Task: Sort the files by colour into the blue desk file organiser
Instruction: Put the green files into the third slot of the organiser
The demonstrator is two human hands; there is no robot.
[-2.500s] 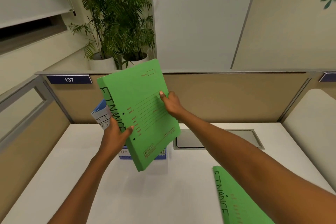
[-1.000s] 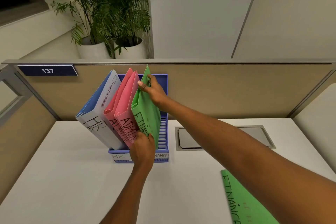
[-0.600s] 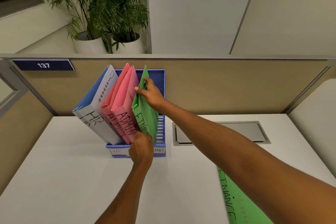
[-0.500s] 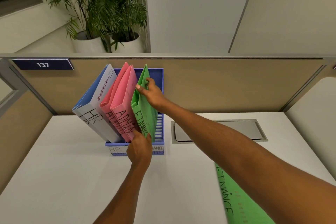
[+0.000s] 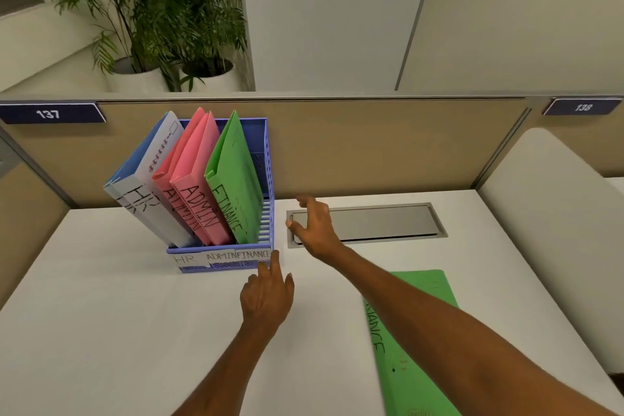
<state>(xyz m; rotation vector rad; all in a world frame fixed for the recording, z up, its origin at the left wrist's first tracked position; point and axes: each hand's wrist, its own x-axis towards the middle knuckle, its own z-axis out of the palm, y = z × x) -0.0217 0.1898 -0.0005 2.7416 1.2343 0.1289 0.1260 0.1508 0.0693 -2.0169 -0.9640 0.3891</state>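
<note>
The blue desk file organiser (image 5: 268,179) stands at the back of the white desk, labelled HR, ADMIN and FINANCE along its front. In it lean blue HR files (image 5: 145,176), two pink ADMIN files (image 5: 194,179) and a green FINANCE file (image 5: 234,176). A second green FINANCE file (image 5: 412,358) lies flat on the desk at the right, partly under my right forearm. My left hand (image 5: 268,294) hovers just in front of the organiser's right corner, fingers relaxed, holding nothing. My right hand (image 5: 312,226) is to the right of the organiser over the metal hatch, fingers spread, empty.
A metal cable hatch (image 5: 381,223) is set in the desk behind my right hand. A tan partition (image 5: 371,149) with number plates 137 (image 5: 50,113) and 138 (image 5: 582,107) closes the back. A white chair back (image 5: 553,213) stands at right. Potted plants (image 5: 162,17) are behind the partition.
Both hands have let go of the green file, which now stands in the organiser's right slot. My right hand moved right and down; my left hand drew back towards me.
</note>
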